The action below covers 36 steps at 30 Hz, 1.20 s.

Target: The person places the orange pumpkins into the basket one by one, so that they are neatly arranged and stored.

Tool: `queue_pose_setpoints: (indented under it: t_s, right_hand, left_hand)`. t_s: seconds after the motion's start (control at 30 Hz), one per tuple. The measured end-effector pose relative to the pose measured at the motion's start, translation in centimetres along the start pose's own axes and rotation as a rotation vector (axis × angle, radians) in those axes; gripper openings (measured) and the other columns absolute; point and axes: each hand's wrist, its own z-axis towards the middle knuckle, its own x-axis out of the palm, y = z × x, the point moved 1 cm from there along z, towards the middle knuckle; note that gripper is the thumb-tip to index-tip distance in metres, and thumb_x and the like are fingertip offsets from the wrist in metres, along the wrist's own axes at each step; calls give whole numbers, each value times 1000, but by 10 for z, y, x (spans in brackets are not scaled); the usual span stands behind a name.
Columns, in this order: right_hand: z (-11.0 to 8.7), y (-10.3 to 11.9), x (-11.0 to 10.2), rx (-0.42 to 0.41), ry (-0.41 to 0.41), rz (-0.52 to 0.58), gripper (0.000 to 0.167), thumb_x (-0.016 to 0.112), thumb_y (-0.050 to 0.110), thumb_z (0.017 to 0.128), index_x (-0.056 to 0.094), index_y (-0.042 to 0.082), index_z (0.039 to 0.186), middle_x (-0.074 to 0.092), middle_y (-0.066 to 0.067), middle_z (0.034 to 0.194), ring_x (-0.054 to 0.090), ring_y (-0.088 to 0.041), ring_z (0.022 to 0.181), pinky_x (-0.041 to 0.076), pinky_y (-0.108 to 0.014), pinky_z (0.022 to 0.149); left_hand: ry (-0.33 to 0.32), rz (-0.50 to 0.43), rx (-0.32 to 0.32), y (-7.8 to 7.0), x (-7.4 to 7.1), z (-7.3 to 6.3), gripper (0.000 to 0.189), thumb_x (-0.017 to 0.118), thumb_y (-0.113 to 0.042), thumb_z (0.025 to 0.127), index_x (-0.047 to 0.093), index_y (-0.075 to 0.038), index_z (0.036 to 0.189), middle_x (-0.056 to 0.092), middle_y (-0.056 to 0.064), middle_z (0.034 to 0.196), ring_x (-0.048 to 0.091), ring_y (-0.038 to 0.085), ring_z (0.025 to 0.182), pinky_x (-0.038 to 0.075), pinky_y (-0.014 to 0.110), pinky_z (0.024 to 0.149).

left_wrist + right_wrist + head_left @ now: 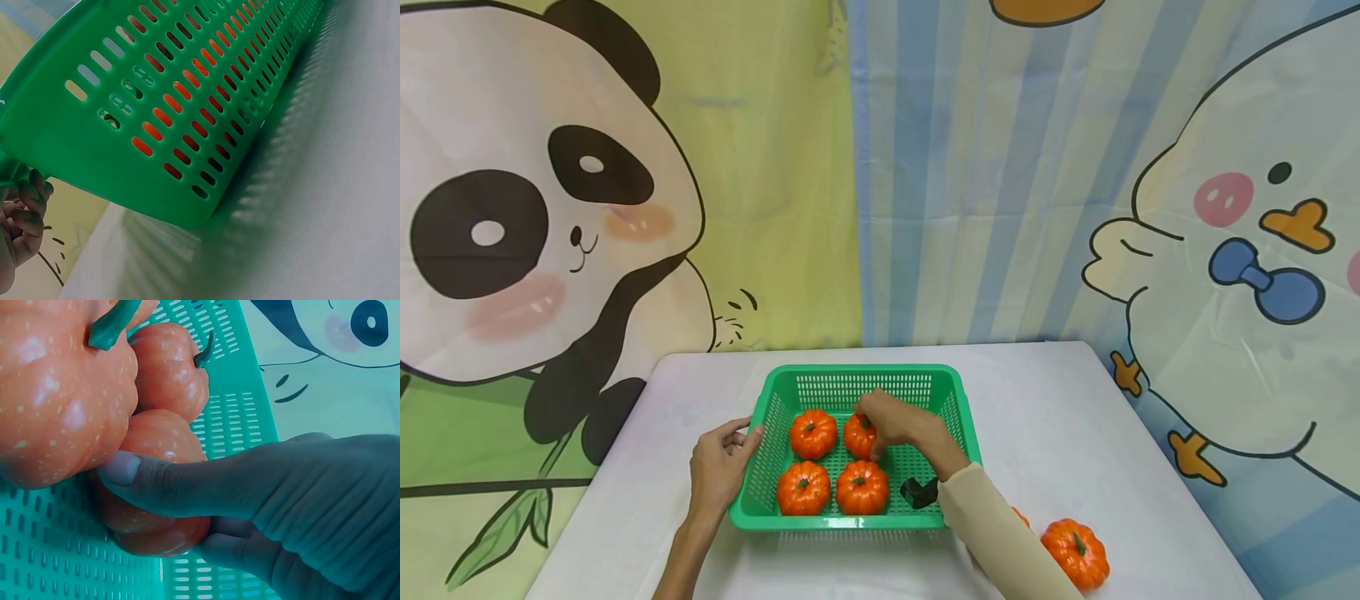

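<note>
A green plastic basket (842, 523) stands on the white table, its side walls full of slots. Inside it are small orange pumpkins with green stems, among them a front left one (803, 489), a front middle one (862, 487) and a back left one (813, 434). My right hand (901, 421) reaches in and grips the back right pumpkin (159, 434), thumb on the near side and fingers behind. My left hand (718, 471) holds the basket's left rim; in the left wrist view, curled fingers (31, 209) meet the rim.
Outside the basket, another pumpkin (1076, 554) lies at the front right, with a sliver of one more beside the right sleeve (1000, 533). A small black object (919, 493) shows by the right cuff. Cartoon curtains (940, 183) hang behind the table (1037, 433).
</note>
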Motion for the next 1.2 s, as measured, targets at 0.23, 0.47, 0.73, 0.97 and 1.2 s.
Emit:
queue_pose_setpoints:
  t_s: [0.23,0.47,0.73,0.97,1.2]
  right_hand:
    - [6,-16,9,-12,-12,2,49,108,11,64,79,7,103,74,0,87,62,-11,74,58,-25,70]
    - [4,-16,6,-5,-9,11,51,108,6,62,78,7,104,75,-2,92,62,-11,76,58,-26,73]
    - [-12,2,-15,98,6,-4,61,106,3,65,75,3,118,77,-8,112,66,-18,96,59,-29,89]
    - [-32,11,-31,135,-56,29,93,104,5,70,60,-2,152,65,-18,152,61,-34,137,51,-45,118]
    - [-62,18,-47,163,-134,89,91,100,5,76,57,-4,155,62,-19,156,56,-40,146,42,-54,125]
  left_hand:
    - [3,-3,6,-1,2,2,37,77,-26,104,78,3,129,74,13,80,60,7,60,48,24,60]
    - [0,3,7,-3,4,2,37,77,-26,104,79,2,128,74,12,80,60,6,60,47,24,60]
    - [-3,-3,11,-5,4,1,38,77,-28,104,79,1,128,74,12,80,60,6,61,47,24,62]
    - [-4,13,8,-5,0,0,37,77,-28,104,79,1,128,75,11,81,61,4,62,48,24,62]
    - [-1,17,11,-4,-2,-2,38,77,-28,104,79,2,127,75,11,80,60,5,60,47,25,60]
